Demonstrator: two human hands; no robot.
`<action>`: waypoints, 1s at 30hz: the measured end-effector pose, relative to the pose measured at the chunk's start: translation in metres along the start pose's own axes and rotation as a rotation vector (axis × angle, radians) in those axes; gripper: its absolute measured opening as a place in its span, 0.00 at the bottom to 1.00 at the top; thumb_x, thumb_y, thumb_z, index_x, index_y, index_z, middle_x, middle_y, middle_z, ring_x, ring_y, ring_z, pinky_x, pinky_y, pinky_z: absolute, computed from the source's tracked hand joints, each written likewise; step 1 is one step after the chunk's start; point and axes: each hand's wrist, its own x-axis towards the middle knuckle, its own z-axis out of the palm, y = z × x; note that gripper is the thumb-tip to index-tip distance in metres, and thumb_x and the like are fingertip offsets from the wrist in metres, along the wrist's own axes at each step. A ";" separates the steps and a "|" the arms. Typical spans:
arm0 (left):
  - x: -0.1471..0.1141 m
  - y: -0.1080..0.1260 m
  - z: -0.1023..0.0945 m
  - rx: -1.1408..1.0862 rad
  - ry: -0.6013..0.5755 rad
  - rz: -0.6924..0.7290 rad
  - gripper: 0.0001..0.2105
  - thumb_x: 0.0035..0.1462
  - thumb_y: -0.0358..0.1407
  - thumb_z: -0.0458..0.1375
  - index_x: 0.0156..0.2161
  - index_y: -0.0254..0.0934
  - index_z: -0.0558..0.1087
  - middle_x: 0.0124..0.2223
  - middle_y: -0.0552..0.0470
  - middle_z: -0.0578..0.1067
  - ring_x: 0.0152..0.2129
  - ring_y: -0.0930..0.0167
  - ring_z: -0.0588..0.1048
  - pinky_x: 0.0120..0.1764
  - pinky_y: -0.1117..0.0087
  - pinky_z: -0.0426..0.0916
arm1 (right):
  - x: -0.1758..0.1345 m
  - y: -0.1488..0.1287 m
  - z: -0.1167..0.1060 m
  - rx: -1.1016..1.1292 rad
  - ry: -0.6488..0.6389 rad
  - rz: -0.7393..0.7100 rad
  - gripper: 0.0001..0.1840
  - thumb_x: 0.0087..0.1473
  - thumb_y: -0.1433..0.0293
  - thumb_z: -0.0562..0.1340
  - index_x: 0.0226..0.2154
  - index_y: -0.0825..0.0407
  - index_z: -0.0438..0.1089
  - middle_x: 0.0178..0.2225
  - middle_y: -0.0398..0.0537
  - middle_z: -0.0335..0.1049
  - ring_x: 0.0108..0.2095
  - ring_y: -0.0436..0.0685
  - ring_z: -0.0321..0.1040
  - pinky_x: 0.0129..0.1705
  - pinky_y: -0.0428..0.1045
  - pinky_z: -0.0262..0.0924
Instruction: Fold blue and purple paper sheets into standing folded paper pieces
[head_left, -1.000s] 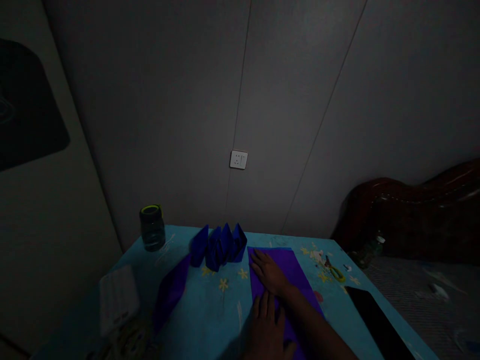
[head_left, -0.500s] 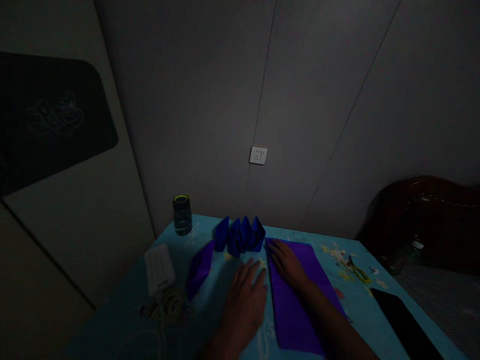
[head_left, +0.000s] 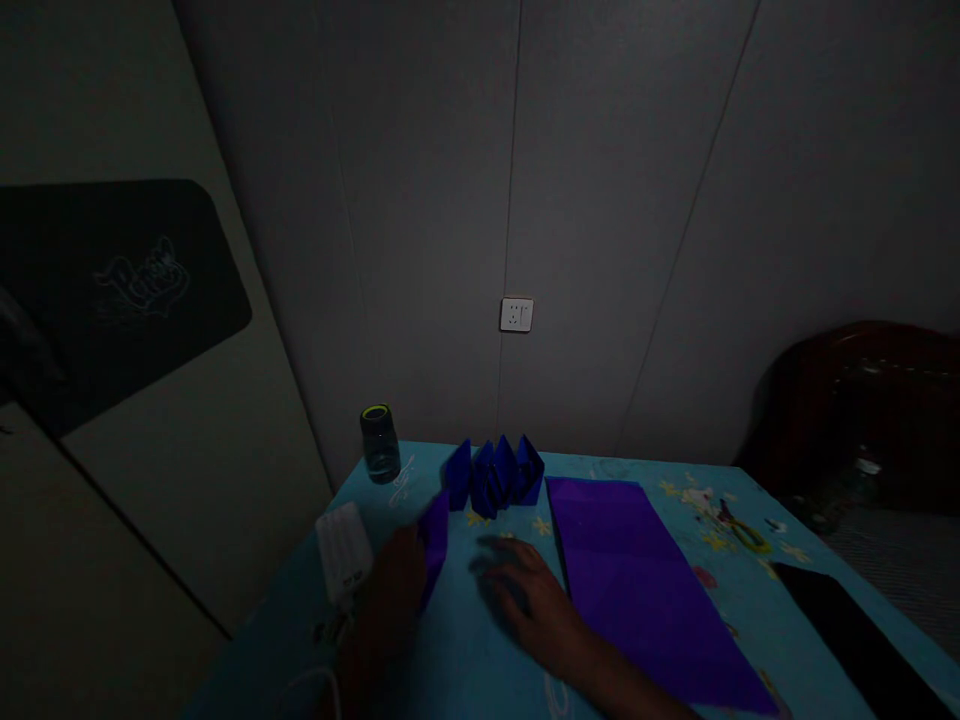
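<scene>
My left hand (head_left: 394,580) is dark and blurred, closed at the left side of a folded purple paper piece (head_left: 435,545) that stands tilted on the table. Its fingers are largely hidden, and the hand covers part of the paper. My right hand (head_left: 536,605) hovers over the blue floral tablecloth with fingers apart and nothing in them. Just right of it lies a flat purple paper sheet (head_left: 645,580). Beyond both hands, several folded blue paper pieces (head_left: 495,478) stand close together in a row.
A dark water bottle (head_left: 380,445) stands at the back left, with a white power strip (head_left: 343,545) and its cable nearer. On the right are yellow-handled scissors (head_left: 746,535) and a black flat slab (head_left: 855,630). The wall (head_left: 420,250) closes off the back.
My left hand has moved left onto the folded purple paper, whose lower end has swung right. My right hand has come off the purple sheet, leftward and nearer. The view has shifted slightly.
</scene>
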 end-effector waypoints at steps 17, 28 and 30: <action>-0.077 0.076 0.040 -0.779 0.271 0.201 0.17 0.58 0.45 0.56 0.44 0.35 0.78 0.41 0.40 0.81 0.38 0.61 0.81 0.40 0.62 0.78 | -0.023 -0.011 -0.002 0.408 0.307 0.414 0.23 0.53 0.72 0.63 0.52 0.49 0.65 0.46 0.50 0.74 0.46 0.60 0.72 0.49 0.54 0.64; -0.075 0.080 0.047 -0.797 0.181 0.285 0.16 0.62 0.42 0.52 0.43 0.38 0.79 0.43 0.43 0.82 0.40 0.63 0.81 0.41 0.65 0.77 | -0.030 0.007 -0.008 0.131 0.360 0.439 0.08 0.55 0.71 0.59 0.39 0.50 0.64 0.31 0.43 0.71 0.31 0.56 0.69 0.34 0.49 0.62; -0.074 0.082 0.047 -0.785 0.167 0.307 0.16 0.64 0.41 0.50 0.44 0.38 0.78 0.44 0.43 0.81 0.42 0.63 0.80 0.45 0.63 0.76 | -0.031 0.004 -0.011 0.122 0.360 0.402 0.10 0.56 0.71 0.58 0.42 0.51 0.64 0.36 0.47 0.73 0.36 0.57 0.71 0.39 0.50 0.64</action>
